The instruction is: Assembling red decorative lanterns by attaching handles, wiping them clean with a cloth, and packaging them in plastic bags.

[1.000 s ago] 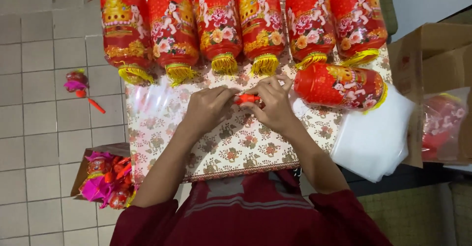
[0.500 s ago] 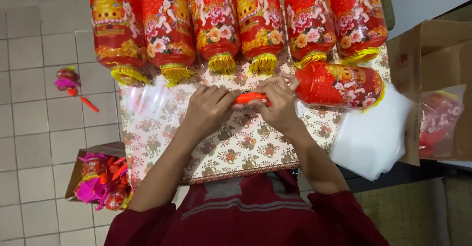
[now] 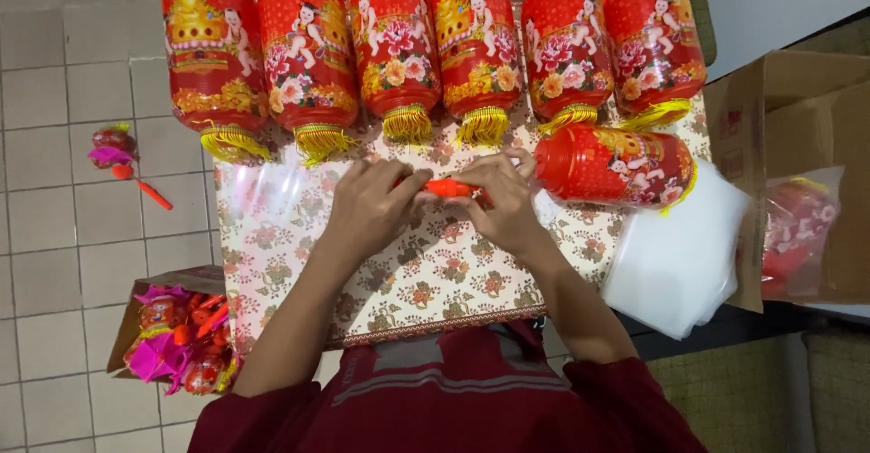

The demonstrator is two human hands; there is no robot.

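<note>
Both hands meet at table centre over a small orange-red plastic rod [image 3: 450, 187], lying crosswise, roughly parallel to the near table edge. Left hand [image 3: 370, 207] pinches the rod's left end, fingers curled closed around it; right hand [image 3: 497, 201] closes on the right end, thumb and forefinger on top. Two-ended grip likely for steadying a thin part while working it; exact fingertip contact partly hidden by knuckles. What the rod joins to, if anything: cannot tell.

Rod sits just above the floral-patterned tablecloth [image 3: 426, 276], near but clear of the lying red cylindrical lantern with printed figures and yellow fringe [image 3: 616, 167], which rests on its side just right of the right hand, cap end toward the hands. Probably the unit in work, kept within reach.

Row of six upright-printed red paper lanterns with gold tassels [image 3: 399, 50] lines the far edge, side by side, touching, tassels pointing toward the person. Looks like a finished batch parked out of the work zone.

Clear plastic bag [image 3: 263, 190] flat on the cloth left of the left hand, close by. Stack of white translucent plastic sheets [image 3: 675, 267] overhangs the right table corner, near the right forearm.

Open cardboard box [image 3: 797, 109] at far right holds a bagged red item [image 3: 797, 226]. Small cardboard box of red and pink lantern parts [image 3: 177, 335] on the tiled floor [image 3: 54, 236] at left, below the table edge. Loose pink-and-red toy piece [image 3: 118, 149] on tiles further up, well apart from everything.
</note>
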